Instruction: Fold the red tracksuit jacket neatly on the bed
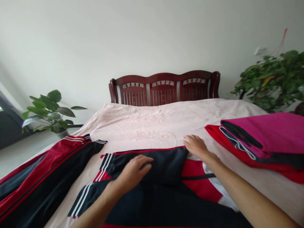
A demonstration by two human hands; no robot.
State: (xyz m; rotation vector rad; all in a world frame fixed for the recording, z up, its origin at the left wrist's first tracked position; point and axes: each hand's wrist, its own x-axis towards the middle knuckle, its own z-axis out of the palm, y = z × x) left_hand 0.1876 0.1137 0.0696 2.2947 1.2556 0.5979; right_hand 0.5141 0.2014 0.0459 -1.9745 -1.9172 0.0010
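A navy, red and white track jacket lies on the bed in front of me, one sleeve folded across its body. White stripes mark the cuffs, which point left. My left hand rests on the folded sleeve, fingers stretched out and thumb apart. At the sleeve's far right corner lies my right hand, its fingers extended over the edge of the cloth and the pale bedsheet. Neither hand grips the fabric visibly. The jacket's near edge runs out of view.
Red and navy track pants lie at the left. A stack of folded clothes, magenta on top, sits at the right. Behind the pink bedsheet stands a dark wooden headboard. Potted plants flank the bed.
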